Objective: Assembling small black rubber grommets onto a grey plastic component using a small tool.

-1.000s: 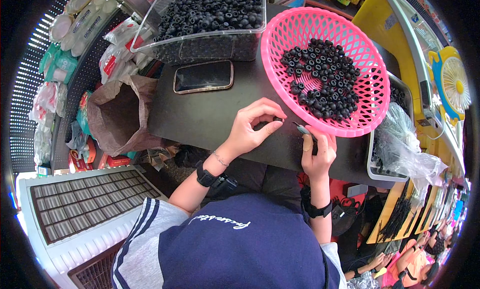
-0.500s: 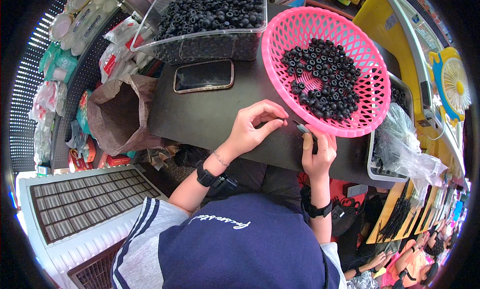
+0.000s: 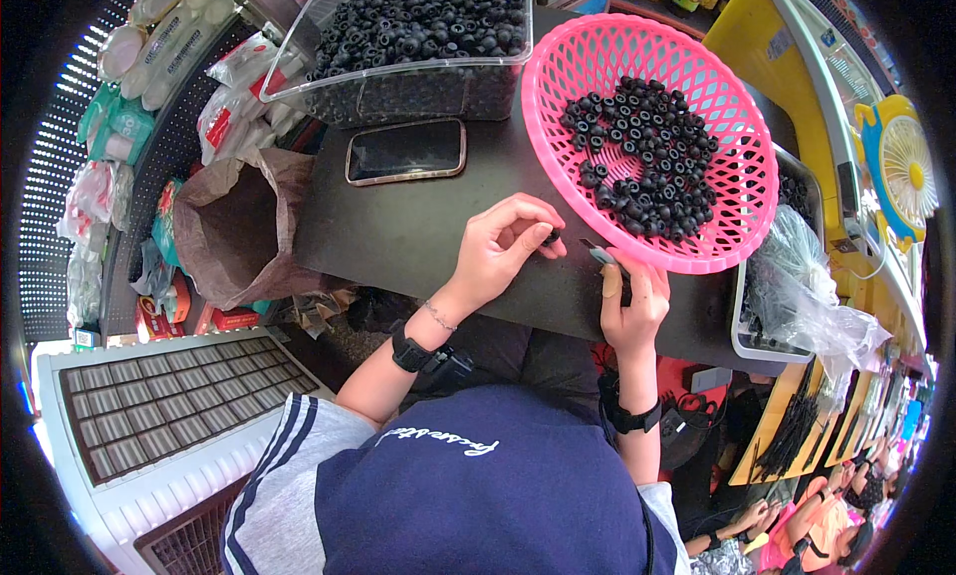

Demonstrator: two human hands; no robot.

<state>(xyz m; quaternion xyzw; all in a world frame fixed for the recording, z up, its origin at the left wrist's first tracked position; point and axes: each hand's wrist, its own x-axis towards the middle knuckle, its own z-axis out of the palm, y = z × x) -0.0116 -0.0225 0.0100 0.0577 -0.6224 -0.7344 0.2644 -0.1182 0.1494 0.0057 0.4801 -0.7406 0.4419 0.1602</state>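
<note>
Between the thumb and fingers of my left hand [image 3: 505, 246] is a small black round piece [image 3: 552, 236], partly hidden by the fingertips. My right hand [image 3: 637, 301] is closed on a small knife [image 3: 601, 255], its short dark blade pointing up and left toward my left hand. The thumb of that hand seems to have a tan wrap on it. Just beyond my right hand sits a pink lattice basket [image 3: 546, 157] holding many black round pieces [image 3: 647, 142] with ring-like openings. Both hands are above the front part of the dark table [image 3: 398, 222].
A clear plastic tub [image 3: 398, 105] full of similar black pieces stands at the back, with a phone [image 3: 406, 151] in front. An open brown bag [image 3: 234, 231] is at the left edge. Right of the basket are a tray [image 3: 752, 326] and crumpled plastic bag [image 3: 802, 286].
My left hand has drawn slightly left, away from the knife, and turned so the black piece shows in its fingers. The right hand has barely moved.
</note>
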